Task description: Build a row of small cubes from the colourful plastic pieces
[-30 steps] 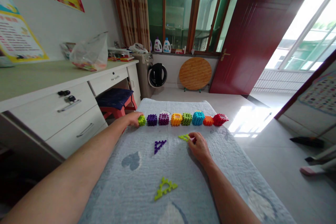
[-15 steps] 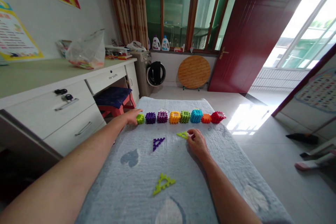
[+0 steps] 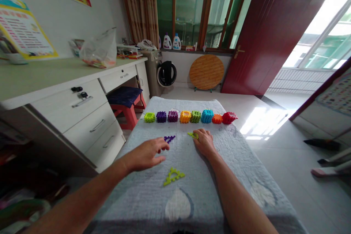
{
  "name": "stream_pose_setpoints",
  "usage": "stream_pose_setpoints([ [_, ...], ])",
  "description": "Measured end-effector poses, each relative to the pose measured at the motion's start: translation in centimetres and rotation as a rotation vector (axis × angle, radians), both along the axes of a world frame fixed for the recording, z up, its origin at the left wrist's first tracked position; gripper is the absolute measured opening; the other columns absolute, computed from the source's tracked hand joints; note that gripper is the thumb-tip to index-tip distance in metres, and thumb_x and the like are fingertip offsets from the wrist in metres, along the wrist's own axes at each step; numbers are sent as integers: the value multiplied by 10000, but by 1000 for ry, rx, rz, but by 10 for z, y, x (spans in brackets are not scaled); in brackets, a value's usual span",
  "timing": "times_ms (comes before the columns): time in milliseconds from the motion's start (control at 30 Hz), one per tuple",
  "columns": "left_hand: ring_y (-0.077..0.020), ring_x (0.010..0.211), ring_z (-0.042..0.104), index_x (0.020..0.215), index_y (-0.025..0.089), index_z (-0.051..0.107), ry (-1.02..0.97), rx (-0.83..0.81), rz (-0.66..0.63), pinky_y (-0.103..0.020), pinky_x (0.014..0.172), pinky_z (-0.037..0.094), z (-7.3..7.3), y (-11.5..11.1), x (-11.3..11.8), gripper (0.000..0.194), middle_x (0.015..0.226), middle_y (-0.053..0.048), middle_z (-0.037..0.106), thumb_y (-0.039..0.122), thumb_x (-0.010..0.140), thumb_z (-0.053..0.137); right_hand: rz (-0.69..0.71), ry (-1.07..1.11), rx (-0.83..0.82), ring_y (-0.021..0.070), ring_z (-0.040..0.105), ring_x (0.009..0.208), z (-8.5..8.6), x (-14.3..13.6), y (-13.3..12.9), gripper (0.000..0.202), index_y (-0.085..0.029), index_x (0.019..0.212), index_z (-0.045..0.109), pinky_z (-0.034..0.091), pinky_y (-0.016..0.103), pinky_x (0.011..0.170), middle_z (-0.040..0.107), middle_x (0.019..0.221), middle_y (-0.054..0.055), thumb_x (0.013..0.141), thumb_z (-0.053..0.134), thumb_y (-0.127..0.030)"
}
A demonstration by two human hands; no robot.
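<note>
My left hand (image 3: 152, 152) hovers over the cloth with fingers apart and nothing in them. Just beyond its fingertips lies a purple triangular building piece (image 3: 170, 139), partly hidden by the hand. My right hand (image 3: 204, 142) rests on the cloth, its curled fingers on the right end of a small yellow-green triangular piece (image 3: 192, 135). Nearer to me is a larger yellow-green triangular piece (image 3: 174, 176), lying flat. Across the far part stands a row of blocky toothed pieces, from a lime block (image 3: 149, 117) through a yellow block (image 3: 185, 117) to a red block (image 3: 229, 118).
A pale blue cloth with heart shapes (image 3: 148, 197) covers the table. To the left are a white desk (image 3: 82, 117) with drawers and a stool (image 3: 126, 97) with a dark seat. A washing machine (image 3: 153, 73) and a round wooden tabletop (image 3: 207, 72) stand beyond.
My left hand has left the lime block at the row's left end and come back toward me, near the purple triangle. My right hand stays at the small yellow-green piece. The view has shifted slightly.
</note>
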State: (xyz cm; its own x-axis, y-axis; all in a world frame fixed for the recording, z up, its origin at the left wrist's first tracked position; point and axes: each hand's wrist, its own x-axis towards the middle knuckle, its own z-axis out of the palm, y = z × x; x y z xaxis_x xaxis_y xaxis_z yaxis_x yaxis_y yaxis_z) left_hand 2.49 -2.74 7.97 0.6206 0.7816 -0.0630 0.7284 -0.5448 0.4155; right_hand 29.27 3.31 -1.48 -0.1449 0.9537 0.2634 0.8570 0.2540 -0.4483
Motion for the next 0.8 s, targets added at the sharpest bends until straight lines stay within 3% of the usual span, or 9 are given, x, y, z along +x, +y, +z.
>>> stream_pose_setpoints([
  [100, -193, 961, 557, 1125, 232, 542, -19, -42, -54, -291, 846, 436, -15, -36, 22, 421, 1088, -46, 548, 278, 711, 605, 14, 116, 40, 193, 507, 867, 0, 1, 1, 308, -204, 1023, 636, 389, 310, 784, 586, 989, 75, 723, 564, -206],
  [233, -201, 927, 564, 1042, 224, 568, 13, -47, -48, -291, 816, 445, -26, -51, 37, 361, 1028, -47, 550, 229, 683, 599, 82, 292, 66, 132, 521, 736, 1, -3, 0, 337, -183, 1006, 620, 432, 255, 709, 558, 934, 45, 684, 529, -140],
  [367, -176, 842, 577, 975, 221, 582, 13, -48, -48, -266, 759, 456, -29, -44, 47, 351, 966, -30, 554, 139, 634, 564, 113, 300, 91, 127, 520, 721, 2, -6, -1, 379, -187, 984, 621, 437, 253, 707, 574, 934, 38, 639, 500, -84],
  [467, -180, 872, 567, 1051, 216, 564, -81, 21, 30, -283, 796, 460, -33, -28, 57, 425, 997, -37, 548, 128, 635, 552, 93, 308, 94, 125, 517, 703, 1, -6, -1, 372, -181, 989, 619, 443, 259, 702, 576, 930, 40, 644, 506, -101],
  [633, -160, 912, 547, 1237, 216, 439, -295, 116, 184, -308, 843, 475, -52, -3, 72, 622, 1145, -59, 512, 51, 641, 506, 55, 332, 81, 126, 526, 707, 1, -4, 0, 341, -177, 993, 612, 451, 272, 714, 586, 921, 38, 665, 525, -140],
  [800, -182, 994, 542, 1233, 205, 434, -388, 92, 262, -327, 854, 485, -70, 1, 71, 572, 1158, -76, 522, 86, 683, 541, 98, 321, 62, 128, 543, 733, 6, -5, -3, 362, -165, 1024, 599, 453, 282, 746, 601, 947, 46, 668, 538, -138],
])
